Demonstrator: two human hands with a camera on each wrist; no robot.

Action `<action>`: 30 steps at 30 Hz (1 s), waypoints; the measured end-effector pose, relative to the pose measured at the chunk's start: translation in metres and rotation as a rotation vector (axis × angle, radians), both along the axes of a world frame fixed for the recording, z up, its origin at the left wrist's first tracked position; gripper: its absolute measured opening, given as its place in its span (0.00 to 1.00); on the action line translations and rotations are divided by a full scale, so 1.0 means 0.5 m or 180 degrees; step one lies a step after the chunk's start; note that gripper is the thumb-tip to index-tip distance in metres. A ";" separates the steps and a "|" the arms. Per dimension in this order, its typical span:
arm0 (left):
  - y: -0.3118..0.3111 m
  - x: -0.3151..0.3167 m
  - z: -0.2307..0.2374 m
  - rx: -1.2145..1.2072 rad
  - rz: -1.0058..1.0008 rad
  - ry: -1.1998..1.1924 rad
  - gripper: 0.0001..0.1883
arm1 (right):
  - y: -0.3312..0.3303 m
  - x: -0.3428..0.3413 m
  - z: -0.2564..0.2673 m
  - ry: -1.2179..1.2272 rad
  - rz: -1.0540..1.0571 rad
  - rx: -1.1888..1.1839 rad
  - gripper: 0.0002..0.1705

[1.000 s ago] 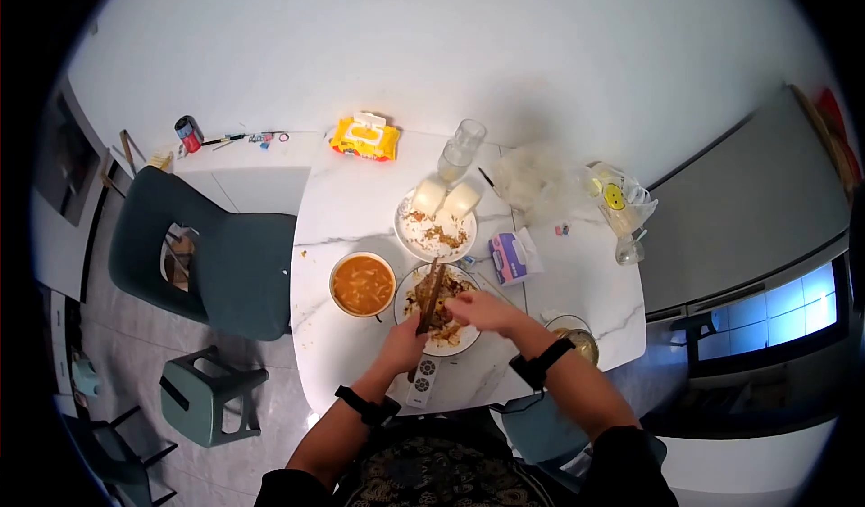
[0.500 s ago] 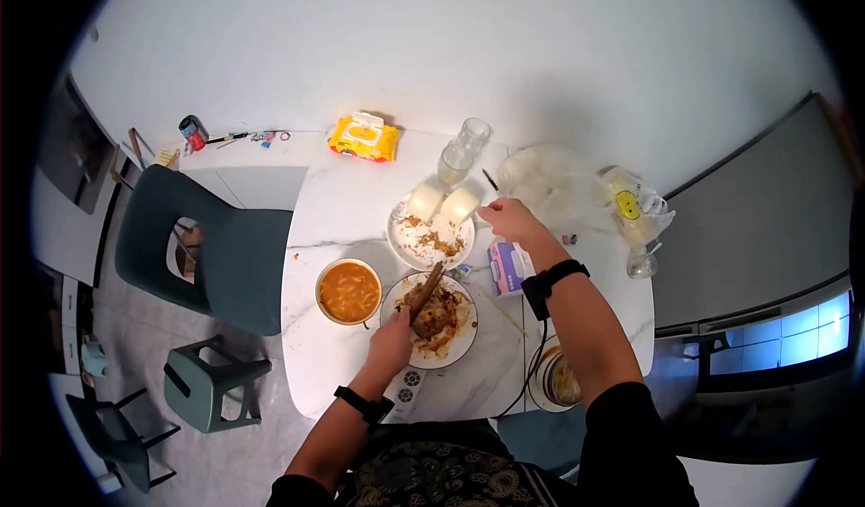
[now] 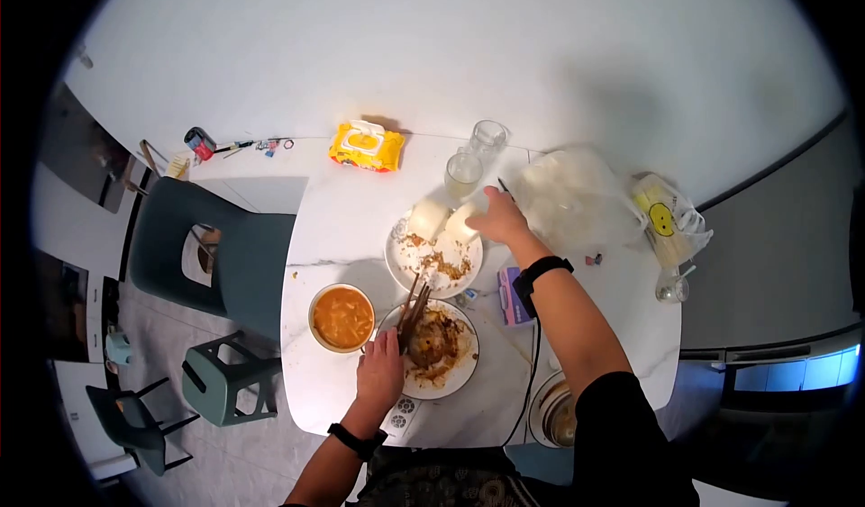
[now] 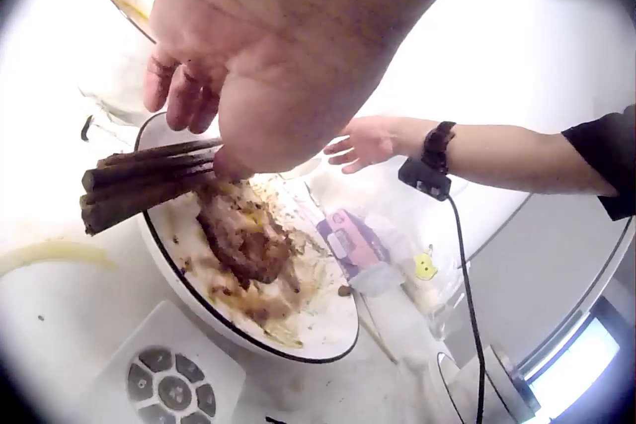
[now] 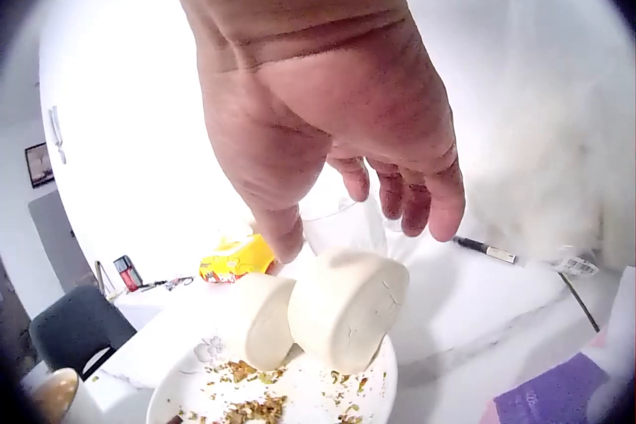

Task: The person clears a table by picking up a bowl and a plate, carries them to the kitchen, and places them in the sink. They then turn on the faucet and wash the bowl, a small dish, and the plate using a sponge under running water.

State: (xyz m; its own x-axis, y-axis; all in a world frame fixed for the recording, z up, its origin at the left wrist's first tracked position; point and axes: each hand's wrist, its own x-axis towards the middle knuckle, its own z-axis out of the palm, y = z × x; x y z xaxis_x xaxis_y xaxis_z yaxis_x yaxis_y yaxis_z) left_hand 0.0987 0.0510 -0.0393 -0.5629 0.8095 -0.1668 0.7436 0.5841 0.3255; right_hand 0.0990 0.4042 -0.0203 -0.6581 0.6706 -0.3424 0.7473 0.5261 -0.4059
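My left hand (image 3: 380, 372) is at the left rim of the near plate (image 3: 467, 376), its fingers extended. Several dark chopsticks (image 4: 149, 180) lie over that rim, with the thumb right beside them. Brown, saucy food (image 4: 243, 240) covers the middle of the plate. Over the far plate (image 5: 179, 384), my right hand (image 5: 338, 116) reaches out with fingers spread and thumb apart. Just below it is a white steamed bun (image 5: 348, 305), beside a second steamed bun (image 5: 260, 320). Food crumbs (image 3: 446, 264) are scattered on the same plate.
A bowl of orange soup (image 3: 342, 318) stands left of the near plate. Two glasses (image 3: 463, 174), yellow wipes (image 3: 366, 147) and plastic bags (image 3: 568, 196) are at the back. A tissue pack (image 3: 514, 298) and a glass bowl (image 3: 557, 412) stand on the right.
My right hand has moved from the near plate, away from me, to the right-hand steamed bun. The left hand has loosened from the chopsticks, which now fan out on the near plate's rim.
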 end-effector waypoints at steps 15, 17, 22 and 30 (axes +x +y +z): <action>-0.061 0.000 0.104 0.0155 -0.0003 -0.0699 0.29 | -0.097 -0.108 -0.033 -0.0299 0.0747 0.0562 0.55; -0.064 -0.001 0.104 0.0190 -0.0023 -0.0689 0.30 | -0.097 -0.115 -0.030 -0.0320 0.0680 0.0504 0.53; -0.069 -0.006 0.105 0.0421 -0.0039 -0.0769 0.29 | -0.096 -0.119 -0.018 -0.0345 0.0667 0.0400 0.47; -0.084 -0.011 0.106 0.0620 0.0011 -0.0754 0.30 | -0.095 -0.112 -0.040 -0.0200 0.0636 0.0526 0.43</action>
State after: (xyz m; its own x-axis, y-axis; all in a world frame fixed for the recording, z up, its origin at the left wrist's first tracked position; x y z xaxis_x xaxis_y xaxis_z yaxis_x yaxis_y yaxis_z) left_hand 0.0931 0.0091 0.0135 -0.5296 0.8374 -0.1355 0.6318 0.4960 0.5956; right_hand 0.0431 0.3566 -0.0403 -0.7640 0.5797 -0.2835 0.6429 0.7211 -0.2582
